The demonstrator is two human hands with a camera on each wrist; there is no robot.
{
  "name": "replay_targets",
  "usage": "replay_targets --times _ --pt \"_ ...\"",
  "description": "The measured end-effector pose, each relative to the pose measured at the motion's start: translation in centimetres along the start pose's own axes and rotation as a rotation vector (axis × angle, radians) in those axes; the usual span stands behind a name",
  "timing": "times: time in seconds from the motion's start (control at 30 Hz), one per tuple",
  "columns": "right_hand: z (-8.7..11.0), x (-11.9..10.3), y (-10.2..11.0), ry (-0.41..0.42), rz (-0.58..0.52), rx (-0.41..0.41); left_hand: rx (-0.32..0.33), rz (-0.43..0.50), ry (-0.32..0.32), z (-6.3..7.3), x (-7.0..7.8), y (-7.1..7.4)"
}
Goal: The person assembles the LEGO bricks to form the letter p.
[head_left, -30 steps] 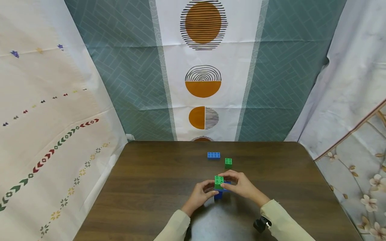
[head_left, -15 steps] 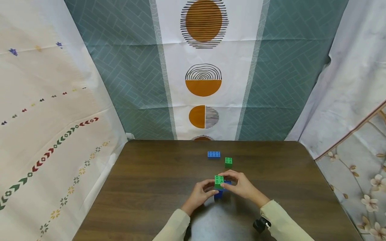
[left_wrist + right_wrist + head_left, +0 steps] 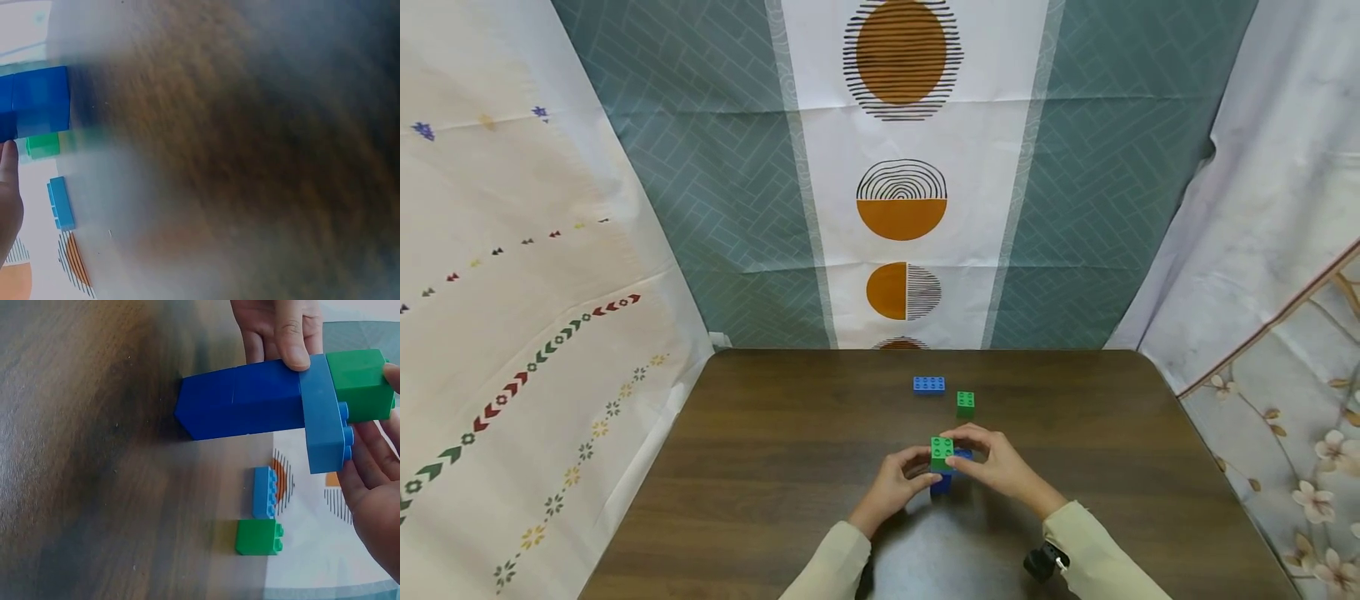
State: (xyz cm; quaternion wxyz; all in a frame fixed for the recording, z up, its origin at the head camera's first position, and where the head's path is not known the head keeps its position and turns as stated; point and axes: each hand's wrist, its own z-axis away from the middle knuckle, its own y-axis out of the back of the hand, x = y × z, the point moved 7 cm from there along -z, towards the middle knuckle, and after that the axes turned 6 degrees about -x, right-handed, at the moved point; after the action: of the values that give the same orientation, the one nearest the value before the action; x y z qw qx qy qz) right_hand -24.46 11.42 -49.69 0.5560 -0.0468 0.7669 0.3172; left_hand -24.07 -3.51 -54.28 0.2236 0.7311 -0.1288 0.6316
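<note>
A small tower of toy building bricks stands upright between both hands. Two dark blue bricks (image 3: pixel 240 400) form its lower part. A longer blue brick (image 3: pixel 323 419) lies across them and overhangs toward the right, and a green brick (image 3: pixel 942 451) with studs on top sits above that. My left hand (image 3: pixel 895 485) pinches the tower, its thumb on the upper dark blue brick just under the long one. With thumb and fingers, my right hand (image 3: pixel 992 463) grips the green brick; its fingers are partly hidden behind the tower. In the left wrist view the dark blue bricks (image 3: pixel 40 100) show beside a finger.
Farther back on the brown wooden table (image 3: pixel 790 417) lie a loose eight-stud blue brick (image 3: pixel 928 385) and, nearer and to its right, a loose green brick (image 3: pixel 966 405). Patterned cloths (image 3: pixel 1067 208) hang behind and beside the table.
The whole view shifts slightly as the head moves. Both hands and the brick tower keep their places, with the same grips.
</note>
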Motion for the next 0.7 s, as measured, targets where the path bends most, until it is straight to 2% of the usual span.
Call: replay_targets --times 0.2,0.37,0.6,0.7 --pt "0.0 1.0 0.0 -0.003 -0.023 0.001 -0.011 -0.056 -0.010 0.3 1.0 -0.1" --pt "0.1 1.2 0.2 -0.019 -0.020 -0.004 -0.005 -0.076 -0.031 0.2 0.9 -0.2" --pt "0.1 1.2 0.3 -0.035 0.021 0.006 0.036 -0.143 -0.057 -0.5 -1.4 0.2" --pt "0.1 1.0 0.3 -0.023 0.041 0.009 0.036 -0.150 -0.088 -0.6 -1.0 0.4"
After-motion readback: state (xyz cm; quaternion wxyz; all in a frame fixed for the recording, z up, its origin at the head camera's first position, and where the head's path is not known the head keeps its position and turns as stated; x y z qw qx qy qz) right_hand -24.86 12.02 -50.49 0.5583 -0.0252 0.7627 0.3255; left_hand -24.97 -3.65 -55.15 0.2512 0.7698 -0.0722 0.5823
